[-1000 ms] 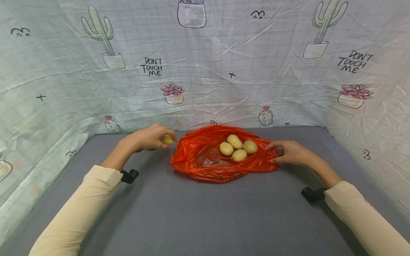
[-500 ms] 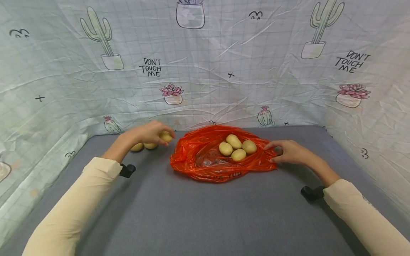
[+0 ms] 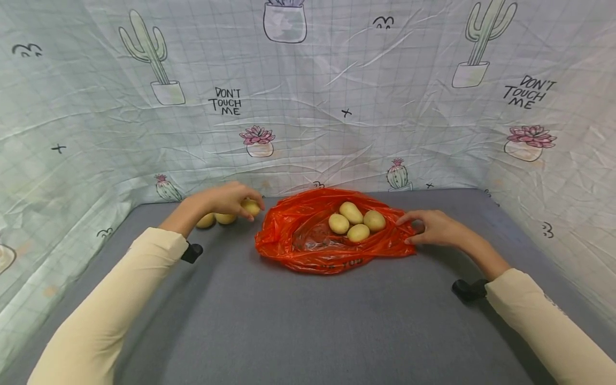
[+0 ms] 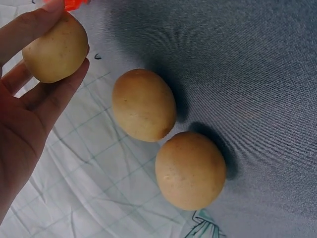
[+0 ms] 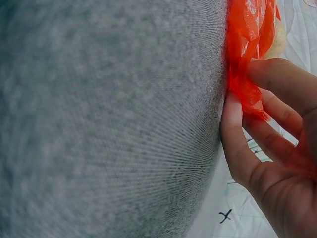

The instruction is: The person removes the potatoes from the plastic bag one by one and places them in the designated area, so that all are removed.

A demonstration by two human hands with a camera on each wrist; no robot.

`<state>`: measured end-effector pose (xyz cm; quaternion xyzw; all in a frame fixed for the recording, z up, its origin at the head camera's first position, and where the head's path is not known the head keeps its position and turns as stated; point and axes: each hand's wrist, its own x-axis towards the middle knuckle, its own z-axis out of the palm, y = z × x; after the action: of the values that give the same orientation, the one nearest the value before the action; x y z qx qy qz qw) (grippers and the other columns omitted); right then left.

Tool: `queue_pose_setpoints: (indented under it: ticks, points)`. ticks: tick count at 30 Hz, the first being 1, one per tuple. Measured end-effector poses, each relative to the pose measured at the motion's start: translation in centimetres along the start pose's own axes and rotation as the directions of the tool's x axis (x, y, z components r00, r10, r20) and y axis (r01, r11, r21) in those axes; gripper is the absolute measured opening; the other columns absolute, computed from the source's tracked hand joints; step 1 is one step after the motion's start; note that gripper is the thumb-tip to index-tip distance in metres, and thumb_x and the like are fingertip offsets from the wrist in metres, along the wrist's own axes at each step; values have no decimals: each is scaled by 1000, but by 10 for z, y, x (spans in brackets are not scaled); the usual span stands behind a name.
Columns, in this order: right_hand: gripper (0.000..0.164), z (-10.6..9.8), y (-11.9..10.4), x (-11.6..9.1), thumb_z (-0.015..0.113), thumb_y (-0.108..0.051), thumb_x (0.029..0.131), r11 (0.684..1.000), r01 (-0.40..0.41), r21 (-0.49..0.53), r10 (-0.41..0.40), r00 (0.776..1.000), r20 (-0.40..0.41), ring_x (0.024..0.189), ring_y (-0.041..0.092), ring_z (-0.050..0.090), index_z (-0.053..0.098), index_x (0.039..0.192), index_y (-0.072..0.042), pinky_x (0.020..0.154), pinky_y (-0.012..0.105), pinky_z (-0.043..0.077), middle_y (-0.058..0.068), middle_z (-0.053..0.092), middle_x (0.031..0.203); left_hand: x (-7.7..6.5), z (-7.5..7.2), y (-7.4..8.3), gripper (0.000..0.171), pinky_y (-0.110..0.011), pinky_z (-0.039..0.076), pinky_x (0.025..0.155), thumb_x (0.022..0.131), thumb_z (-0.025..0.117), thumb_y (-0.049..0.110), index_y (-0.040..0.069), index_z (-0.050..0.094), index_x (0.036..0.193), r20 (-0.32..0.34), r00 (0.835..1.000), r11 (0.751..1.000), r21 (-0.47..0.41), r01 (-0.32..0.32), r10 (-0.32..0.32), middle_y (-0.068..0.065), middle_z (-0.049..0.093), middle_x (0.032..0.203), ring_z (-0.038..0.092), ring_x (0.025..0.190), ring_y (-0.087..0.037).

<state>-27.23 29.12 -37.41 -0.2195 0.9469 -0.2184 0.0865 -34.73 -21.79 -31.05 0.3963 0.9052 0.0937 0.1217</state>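
Observation:
My left hand (image 3: 225, 197) grips a pale yellow potato (image 3: 251, 207) between thumb and fingers, just left of an open red plastic bag (image 3: 289, 256). In the left wrist view the held potato (image 4: 57, 47) has the thumb on one side and fingertips on the other. Two more potatoes lie side by side under the left wrist, one (image 4: 143, 105) nearer the hand and one (image 4: 190, 171) farther back. Several potatoes (image 3: 358, 232) sit inside the bag towards its right side. At the bag's right edge my right hand (image 3: 435, 229) pinches the red plastic (image 5: 247, 94) with thumb and fingers.
A grey cloth (image 3: 308, 326) covers the table. Behind and on both sides hangs a white curtain (image 3: 317, 144) printed with cacti, close behind the bag. A black strap device sits on each wrist.
My left hand has risen slightly and shifted a little left with the potato, so the two potatoes on the table show more. The right hand and the bag stay nearly in place.

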Motion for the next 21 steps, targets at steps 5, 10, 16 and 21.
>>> queue_pose_setpoints:
  ticks: [5, 10, 16, 21]
  points:
    - [45, 0, 0, 1, 80, -25, 88, 1000, -6, 0, 6, 1000, 1, 110, 39, 66, 68, 129, -11, 84, 49, 55, 25, 60, 135, 4, 2, -1, 27, -36, 45, 76, 86, 82, 15, 11, 73, 112, 31, 1000, 1000, -13, 3, -3, 0, 68, 99, 54, 84, -19]
    - [45, 0, 1, 2, 81, -25, 88, 1000, -7, -7, 7, 1000, 6, 108, 36, 66, 68, 128, -11, 81, 46, 55, 24, 61, 134, 8, 3, -5, 26, -35, 43, 75, 86, 82, 14, 10, 73, 111, 47, 999, 999, -33, 13, -11, 0, 67, 96, 53, 83, -19]
    - [44, 0, 2, 2, 81, -23, 87, 1000, -6, -14, 5, 1000, -4, 108, 36, 66, 68, 127, -10, 82, 47, 55, 23, 62, 133, 10, 2, -8, 25, -36, 44, 79, 87, 81, 17, 10, 73, 110, 89, 996, 998, -53, 30, -25, 1, 67, 98, 55, 87, -20]
    - [44, 1, 2, 2, 81, -22, 87, 1000, -2, -23, 2, 1000, -16, 105, 34, 67, 68, 127, -10, 82, 48, 55, 23, 62, 133, 15, 1, -9, 25, -37, 46, 82, 89, 80, 22, 15, 73, 112, 132, 991, 997, -65, 33, -25, 1, 68, 105, 56, 91, -19]
